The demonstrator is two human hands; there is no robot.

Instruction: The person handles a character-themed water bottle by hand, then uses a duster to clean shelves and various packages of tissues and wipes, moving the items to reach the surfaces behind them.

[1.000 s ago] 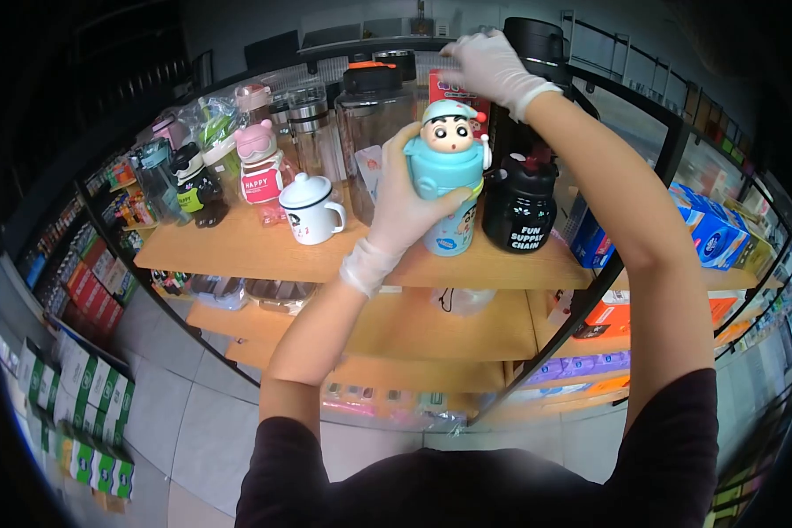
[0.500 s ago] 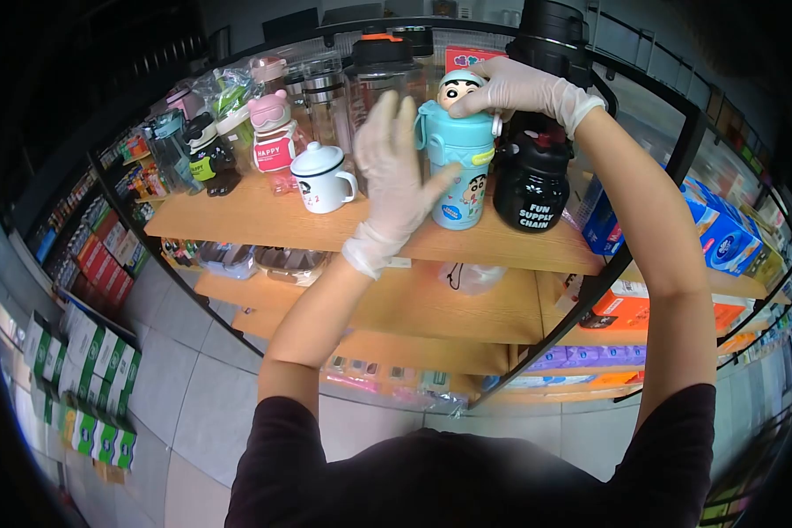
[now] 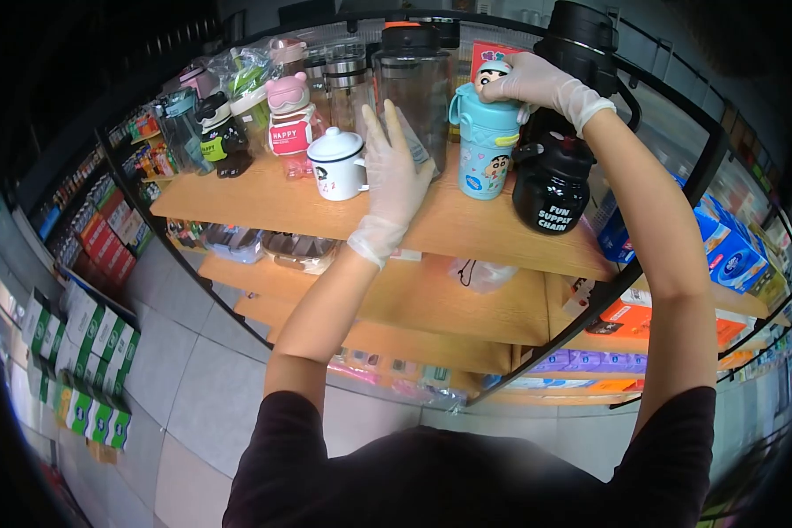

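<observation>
Right hand (image 3: pixel 524 84) grips the figure-shaped lid of the blue bottle (image 3: pixel 487 145) — bottle upright on the top shelf (image 3: pixel 458 224), black jug (image 3: pixel 552 189) just beside it. Left hand (image 3: pixel 394 172) holds nothing, fingers extended — near the white mug (image 3: pixel 338 167). Both hands gloved.

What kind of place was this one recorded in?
Probably a shop: drink bottles such as the pink HAPPY bottle and the black FUN SUPPLY CHAIN bottle line a wooden shelf, with green-and-white packs stacked on the tiled floor.
</observation>
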